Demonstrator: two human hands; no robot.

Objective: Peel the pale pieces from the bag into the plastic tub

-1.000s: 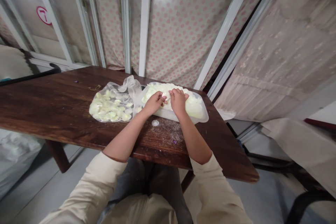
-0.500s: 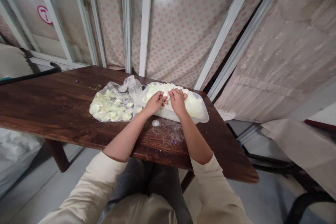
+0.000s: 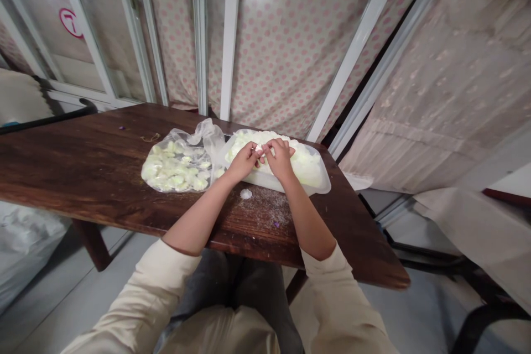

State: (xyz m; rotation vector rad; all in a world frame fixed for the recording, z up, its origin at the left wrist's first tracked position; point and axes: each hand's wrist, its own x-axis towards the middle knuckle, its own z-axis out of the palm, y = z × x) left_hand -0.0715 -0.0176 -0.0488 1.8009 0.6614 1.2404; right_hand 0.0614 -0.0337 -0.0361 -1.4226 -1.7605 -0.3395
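Over a white plastic tub [image 3: 323, 182], my left hand [image 3: 244, 161] and my right hand [image 3: 279, 156] meet with fingertips pinched together. Between them shows a small white piece [image 3: 259, 147], too small to name exactly; both hands seem to hold it. The tub is heaped with pale yellow-white pieces [image 3: 309, 166]. Left of it, against its side, lies a clear plastic bag [image 3: 178, 168] with several pale green, petal-like pieces inside. One white scalloped piece [image 3: 246, 194] rests on the table in front of the tub.
The dark wooden table [image 3: 103, 177] has fine white bits [image 3: 269, 207] scattered near its front edge, with a small purple scrap among them. A thin loop of string [image 3: 150, 138] lies behind the bag. Framed glass panels with a dotted curtain [image 3: 286, 55] stand behind the table.
My fingertips have shifted slightly; the right fingers have come closer to the left around the small white piece. The tub and bag have not moved.
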